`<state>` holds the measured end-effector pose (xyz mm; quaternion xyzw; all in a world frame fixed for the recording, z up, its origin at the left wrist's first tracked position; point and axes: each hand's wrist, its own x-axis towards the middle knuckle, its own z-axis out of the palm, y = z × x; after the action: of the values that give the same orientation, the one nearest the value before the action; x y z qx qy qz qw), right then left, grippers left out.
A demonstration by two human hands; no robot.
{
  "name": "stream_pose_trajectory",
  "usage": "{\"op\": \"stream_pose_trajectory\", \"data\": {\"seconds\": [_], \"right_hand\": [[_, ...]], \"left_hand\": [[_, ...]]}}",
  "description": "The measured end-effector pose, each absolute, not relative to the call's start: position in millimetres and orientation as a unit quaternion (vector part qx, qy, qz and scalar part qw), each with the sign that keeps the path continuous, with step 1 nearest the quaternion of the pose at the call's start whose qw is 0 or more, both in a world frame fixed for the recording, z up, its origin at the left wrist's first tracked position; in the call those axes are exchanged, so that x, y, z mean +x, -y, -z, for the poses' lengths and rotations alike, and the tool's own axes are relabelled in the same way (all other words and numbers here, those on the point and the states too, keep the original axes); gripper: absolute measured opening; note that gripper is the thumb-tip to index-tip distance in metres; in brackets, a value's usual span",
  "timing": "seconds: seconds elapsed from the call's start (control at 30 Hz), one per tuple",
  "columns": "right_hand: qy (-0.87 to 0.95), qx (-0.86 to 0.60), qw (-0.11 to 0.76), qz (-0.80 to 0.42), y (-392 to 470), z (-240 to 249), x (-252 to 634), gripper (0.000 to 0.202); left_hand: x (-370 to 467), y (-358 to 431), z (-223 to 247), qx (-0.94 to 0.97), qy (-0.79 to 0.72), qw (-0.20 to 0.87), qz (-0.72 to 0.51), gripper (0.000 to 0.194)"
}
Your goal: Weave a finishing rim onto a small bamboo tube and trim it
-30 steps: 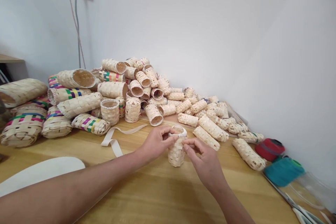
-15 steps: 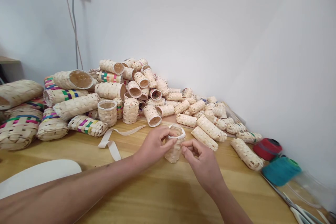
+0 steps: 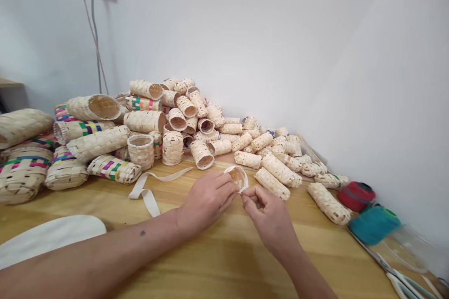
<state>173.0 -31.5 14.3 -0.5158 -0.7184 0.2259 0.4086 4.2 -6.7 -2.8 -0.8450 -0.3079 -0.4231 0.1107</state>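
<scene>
A small woven basket with a white band round its rim is tilted so that its mouth faces up and toward me. My left hand is closed round its left side and hides most of the body. At the near edge of the rim, the thumb and forefinger of my right hand are pinched together, close against the white band. Whatever lies between those fingertips is too small to make out. To the left of my left hand, a loose strip of white ribbon curls on the wooden table.
A tall heap of woven baskets fills the back, with small ones spreading right. Red thread and teal thread stand at the right, near scissors. A white rounded object lies at the left.
The basket has tipped, so its mouth now turns more toward me. My left hand has rolled over its side, covering the body. My right hand stays pinched by the rim.
</scene>
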Motion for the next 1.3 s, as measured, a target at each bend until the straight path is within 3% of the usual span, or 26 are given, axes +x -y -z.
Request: {"op": "stream_pose_trajectory", "data": {"seconds": [0.3,0.43,0.53,0.7,0.83,0.97,1.13,1.3], "right_hand": [[0.664,-0.516,0.45,-0.301,29,-10,175,0.018],[0.698,-0.501,0.479,-0.179,24,-15,185,0.021],[0.758,-0.465,0.443,-0.113,21,-16,190,0.021],[0.758,-0.476,0.405,-0.186,24,-18,185,0.02],[0.659,-0.466,0.547,-0.223,23,-21,189,0.022],[0.504,-0.412,0.671,-0.354,16,-24,199,0.028],[0.475,-0.35,0.704,-0.395,18,-30,201,0.03],[0.569,-0.356,0.662,-0.333,33,-34,190,0.021]], "left_hand": [[1,5,4,-0.845,0.297,0.102,0.432,0.021],[2,7,2,-0.853,0.283,0.116,0.422,0.025],[4,9,2,-0.867,0.27,0.123,0.401,0.03],[7,11,3,-0.888,0.246,0.114,0.37,0.031],[6,16,-2,-0.909,0.219,0.04,0.352,0.027],[4,19,-12,-0.902,0.189,-0.106,0.372,0.021],[3,18,-17,-0.858,0.231,-0.222,0.401,0.016],[5,17,-16,-0.83,0.274,-0.241,0.422,0.013]]}}
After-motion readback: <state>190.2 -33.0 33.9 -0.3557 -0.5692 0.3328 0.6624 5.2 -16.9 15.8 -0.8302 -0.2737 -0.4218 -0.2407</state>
